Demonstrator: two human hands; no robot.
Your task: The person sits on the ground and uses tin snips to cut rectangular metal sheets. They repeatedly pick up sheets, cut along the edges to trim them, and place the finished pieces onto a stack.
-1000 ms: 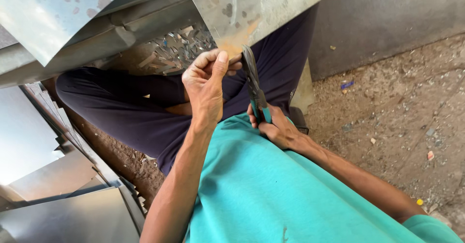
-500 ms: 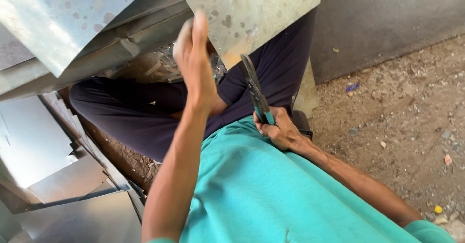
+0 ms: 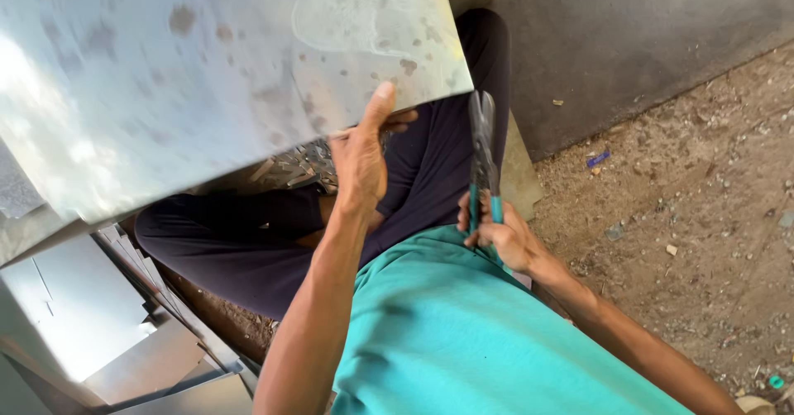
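Down past my left arm, flat metal sheets (image 3: 99, 332) lie in a pile. Just under my fingers, thin metal scraps (image 3: 289, 167) sit in a heap. Beyond my right fingers there is brown dirt ground (image 3: 703, 217) and a grey wall (image 3: 645, 43).

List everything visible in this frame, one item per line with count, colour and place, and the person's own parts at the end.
metal sheet: one, grey with dull spots, lifted across the upper left
tin snips: one, dark blades, teal handles, centre, blades pointing up
flat metal pieces: several, grey, stacked at lower left
metal offcuts: small pile, grey, under the sheet's edge
wall: one, grey, upper right
ground: brown dirt with small litter, right
shirt: one, teal, bottom centre
trousers: dark navy, centre
left hand: grips the sheet's lower edge
right hand: closed on the snips' handles
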